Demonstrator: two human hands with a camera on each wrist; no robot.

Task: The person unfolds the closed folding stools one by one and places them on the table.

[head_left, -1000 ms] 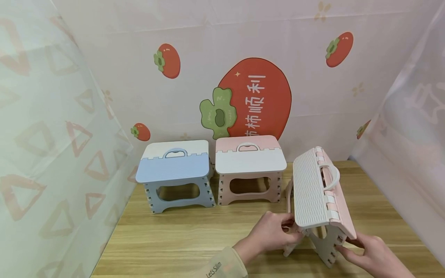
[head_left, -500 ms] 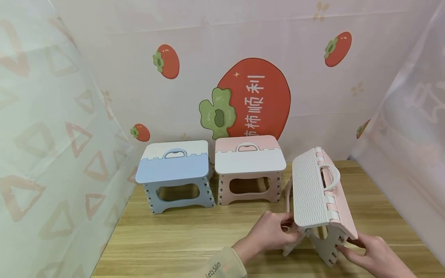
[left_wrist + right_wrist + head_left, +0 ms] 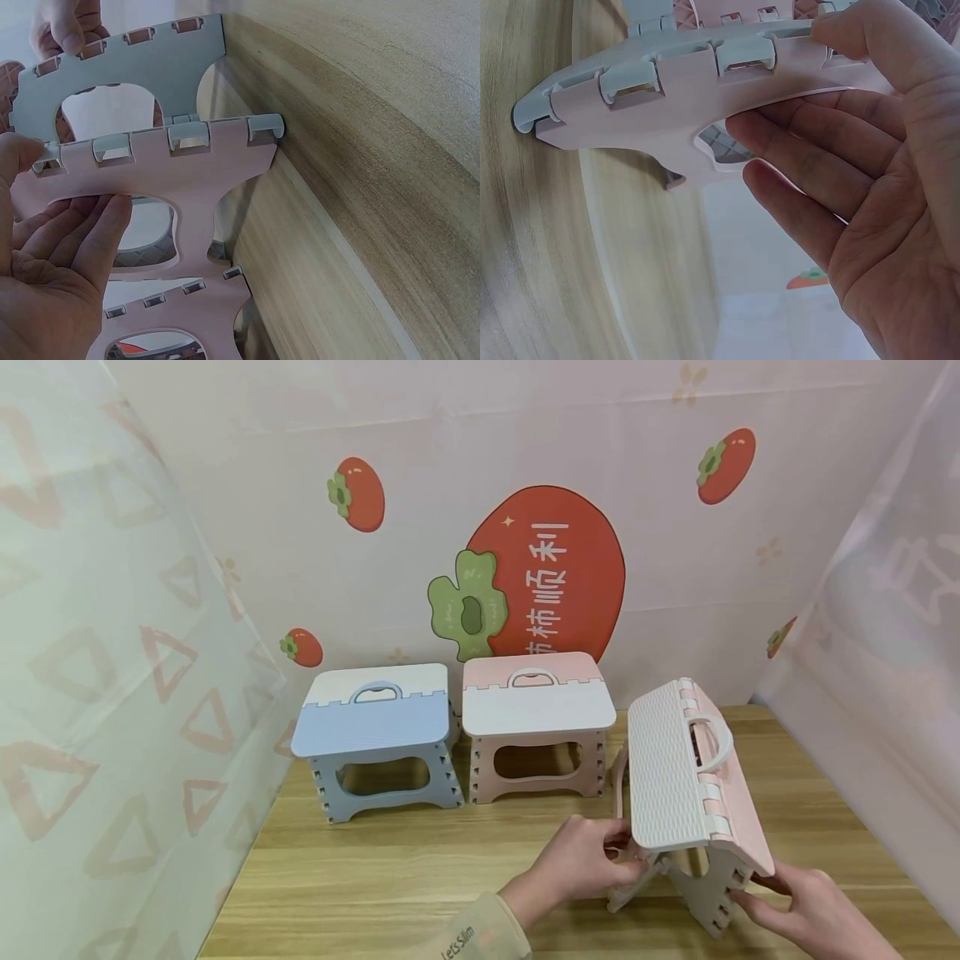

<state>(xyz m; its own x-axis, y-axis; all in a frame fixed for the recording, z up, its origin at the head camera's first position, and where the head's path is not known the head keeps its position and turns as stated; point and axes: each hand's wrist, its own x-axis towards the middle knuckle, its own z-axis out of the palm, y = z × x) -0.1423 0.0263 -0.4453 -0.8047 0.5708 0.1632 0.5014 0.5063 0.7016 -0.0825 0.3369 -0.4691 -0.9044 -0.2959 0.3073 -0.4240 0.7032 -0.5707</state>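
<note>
A pink and white folding stool stands half folded at the right of the table, its top peaked like a roof with the white handle at the ridge. My left hand holds its left leg side; in the left wrist view the thumb rests on the edge of a pink leg panel and the fingers reach into its oval opening. On the far side my right hand grips the other leg side. The right wrist view shows its thumb on the hinged edge and fingertips at the opening of that panel.
A blue and white folding stool and another pink and white folding stool stand unfolded side by side at the back. Behind them hangs a printed cloth. The wooden table extends in front of them.
The two halves of the held stool's top have spread very slightly wider. Both hands keep their places on the legs, and the two back stools stay where they were.
</note>
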